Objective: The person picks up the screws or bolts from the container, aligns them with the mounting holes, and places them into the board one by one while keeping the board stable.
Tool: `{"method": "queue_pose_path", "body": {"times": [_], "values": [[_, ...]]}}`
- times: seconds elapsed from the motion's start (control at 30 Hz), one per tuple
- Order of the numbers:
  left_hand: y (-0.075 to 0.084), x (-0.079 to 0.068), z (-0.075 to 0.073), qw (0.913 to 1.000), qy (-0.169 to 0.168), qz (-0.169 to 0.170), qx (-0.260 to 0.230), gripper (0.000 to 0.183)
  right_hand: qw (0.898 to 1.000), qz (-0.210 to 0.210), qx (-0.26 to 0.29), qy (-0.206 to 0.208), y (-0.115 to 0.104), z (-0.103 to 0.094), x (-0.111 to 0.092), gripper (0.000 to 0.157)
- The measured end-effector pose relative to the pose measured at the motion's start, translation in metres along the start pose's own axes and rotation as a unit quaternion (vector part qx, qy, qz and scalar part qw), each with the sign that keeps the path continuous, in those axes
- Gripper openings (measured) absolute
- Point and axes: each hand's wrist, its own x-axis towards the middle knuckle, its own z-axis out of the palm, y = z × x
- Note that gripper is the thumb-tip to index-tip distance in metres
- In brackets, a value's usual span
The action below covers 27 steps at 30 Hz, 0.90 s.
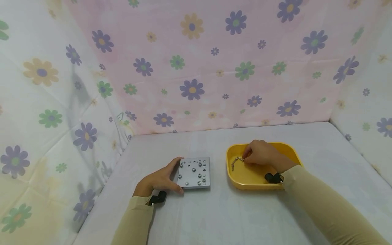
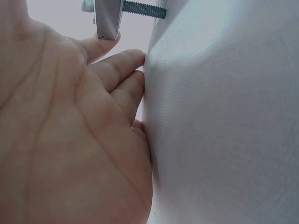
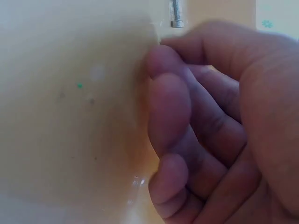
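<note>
the metal plate (image 1: 187, 176) sits left of the yellow tray (image 1: 245, 177) on the surface (image 1: 190, 217); the left hand (image 1: 163, 175) holds its left side between thumb and forefinger. it looks stiff and fairly heavy, best gripped by the edges, clear of the threaded shank (image 2: 144, 9) beneath. the loose screws (image 1: 232, 167) look light and slippery; the right hand (image 1: 260, 152) curls beside them, but i cannot tell whether it pinches one.

Pink backdrop cloth (image 1: 220, 68) at twelve o'clock, flower-printed in purple, green, yellow. White flower-printed side sheet (image 1: 46, 97), creased, at nine o'clock; similar sheet (image 1: 374, 69) at two o'clock. White-covered table (image 1: 214, 214) spreading toward six o'clock.
</note>
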Motion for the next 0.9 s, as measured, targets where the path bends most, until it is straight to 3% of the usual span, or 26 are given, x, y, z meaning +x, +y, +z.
{"method": "queue_pose_path", "body": {"times": [0.27, 0.53, 0.9], "values": [[-0.0012, 0.0010, 0.0009, 1.0000, 0.001, 0.001, 0.008, 0.136, 1.000, 0.013, 0.000, -0.020, -0.0036, 0.0002, 0.0001, 0.037], [-0.0006, 0.0000, 0.0004, 1.0000, 0.005, 0.002, 0.007, 0.135, 1.000, -0.001, -0.014, 0.000, -0.0057, 0.0003, 0.0043, 0.021], [-0.0010, 0.0003, 0.0008, 1.0000, 0.004, 0.003, 0.005, 0.135, 1.000, 0.006, -0.016, 0.000, -0.0059, 0.0014, 0.0055, 0.017]]}}
